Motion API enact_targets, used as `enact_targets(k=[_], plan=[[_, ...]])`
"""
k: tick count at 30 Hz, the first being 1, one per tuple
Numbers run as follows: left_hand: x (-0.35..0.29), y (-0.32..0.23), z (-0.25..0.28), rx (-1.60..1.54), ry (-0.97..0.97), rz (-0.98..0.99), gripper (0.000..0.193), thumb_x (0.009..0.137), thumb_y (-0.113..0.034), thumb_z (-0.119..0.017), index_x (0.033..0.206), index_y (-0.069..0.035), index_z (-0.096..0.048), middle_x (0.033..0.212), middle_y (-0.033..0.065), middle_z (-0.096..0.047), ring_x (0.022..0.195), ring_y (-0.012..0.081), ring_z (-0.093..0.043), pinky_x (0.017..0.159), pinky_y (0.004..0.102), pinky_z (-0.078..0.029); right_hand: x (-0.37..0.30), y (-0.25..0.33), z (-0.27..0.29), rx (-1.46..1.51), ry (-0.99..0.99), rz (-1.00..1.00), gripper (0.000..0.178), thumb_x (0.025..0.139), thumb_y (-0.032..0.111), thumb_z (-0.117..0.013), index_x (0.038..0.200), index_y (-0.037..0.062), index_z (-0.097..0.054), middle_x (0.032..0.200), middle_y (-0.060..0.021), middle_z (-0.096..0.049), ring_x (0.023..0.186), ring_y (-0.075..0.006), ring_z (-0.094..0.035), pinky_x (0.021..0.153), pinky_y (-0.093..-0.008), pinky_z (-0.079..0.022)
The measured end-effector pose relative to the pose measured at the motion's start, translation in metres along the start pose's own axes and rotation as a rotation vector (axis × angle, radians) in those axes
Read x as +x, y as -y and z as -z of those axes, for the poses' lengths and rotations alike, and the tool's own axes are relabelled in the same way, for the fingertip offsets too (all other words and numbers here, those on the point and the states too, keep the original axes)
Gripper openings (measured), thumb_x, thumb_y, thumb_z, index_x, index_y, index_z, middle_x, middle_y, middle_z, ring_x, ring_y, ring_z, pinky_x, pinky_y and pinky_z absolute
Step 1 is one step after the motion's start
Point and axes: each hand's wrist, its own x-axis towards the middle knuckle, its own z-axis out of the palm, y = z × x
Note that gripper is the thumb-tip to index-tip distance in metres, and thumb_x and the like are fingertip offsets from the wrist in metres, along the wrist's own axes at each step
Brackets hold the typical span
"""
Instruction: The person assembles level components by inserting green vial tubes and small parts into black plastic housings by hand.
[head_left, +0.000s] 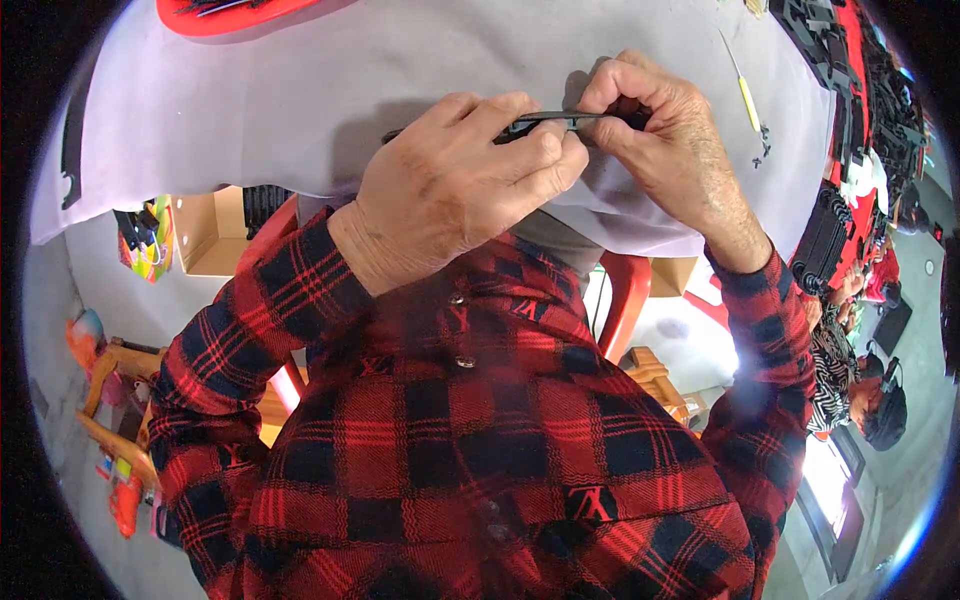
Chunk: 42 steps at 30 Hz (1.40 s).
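A narrow black plastic strip is held just above the pale cloth, near the table's front edge. My left hand is closed around its left and middle part, with the fingers lying along it. At the strip's right end, my right hand is closed, thumb and forefinger pinched together on it. A greenish-grey patch shows between the two hands, too small to make out. Much of the strip is hidden by my fingers.
Right of my hands lie a yellow-handled pick and tiny black pieces. A red tray stands at the far left, a black strip near the left edge. Stacked black parts and another person are on the right.
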Motion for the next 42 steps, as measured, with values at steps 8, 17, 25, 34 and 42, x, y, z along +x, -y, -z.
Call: enact_targets(k=[8, 17, 25, 34, 42], plan=[[0.002, 0.0, 0.001, 0.016, 0.017, -0.012, 0.036, 0.076, -0.015, -0.062, 0.111, -0.011, -0.068, 0.111, -0.0001, -0.062, 0.109, 0.0222, -0.061, 0.086, 0.0355, -0.052, 0.002, 0.001, -0.001, -0.04, -0.005, -0.009, 0.009, 0.076, 0.004, -0.059, 0.084, 0.0044, -0.061, 0.08, -0.0101, -0.056, 0.071, -0.0283, -0.058, 0.068, -0.0375, -0.048], [0.003, 0.001, 0.003, 0.01, 0.066, -0.007, 0.036, 0.078, -0.016, -0.062, 0.114, -0.011, -0.067, 0.112, 0.0005, -0.063, 0.109, 0.0231, -0.061, 0.087, 0.0352, -0.052, 0.004, -0.004, 0.001, -0.009, 0.031, 0.009, 0.008, 0.076, 0.005, -0.059, 0.084, 0.0054, -0.063, 0.081, -0.0102, -0.058, 0.073, -0.029, -0.06, 0.068, -0.0382, -0.048], [0.003, 0.001, 0.006, -0.005, 0.086, -0.009, 0.038, 0.082, -0.018, -0.059, 0.119, -0.012, -0.064, 0.115, 0.0006, -0.063, 0.111, 0.0233, -0.06, 0.089, 0.0373, -0.051, 0.003, -0.005, -0.001, -0.037, -0.016, 0.046, 0.009, 0.077, 0.005, -0.06, 0.085, 0.0045, -0.064, 0.081, -0.0102, -0.058, 0.073, -0.0275, -0.06, 0.069, -0.0375, -0.049], [0.001, 0.001, 0.003, 0.018, 0.051, -0.029, 0.036, 0.082, -0.017, -0.061, 0.118, -0.013, -0.062, 0.116, -0.0005, -0.062, 0.113, 0.0218, -0.06, 0.088, 0.0359, -0.05, 0.001, -0.009, 0.0, 0.029, 0.002, 0.045, 0.01, 0.078, 0.007, -0.061, 0.087, 0.0048, -0.066, 0.081, -0.0083, -0.059, 0.072, -0.0235, -0.06, 0.069, -0.0351, -0.049], [0.001, 0.001, 0.002, 0.049, 0.033, -0.053, 0.036, 0.081, -0.017, -0.061, 0.116, -0.012, -0.061, 0.116, -0.0009, -0.061, 0.112, 0.0215, -0.06, 0.088, 0.0356, -0.05, 0.0, -0.01, -0.004, -0.018, -0.052, 0.059, 0.009, 0.077, 0.01, -0.062, 0.084, 0.0061, -0.065, 0.08, -0.0097, -0.058, 0.073, -0.03, -0.06, 0.068, -0.0392, -0.049]])
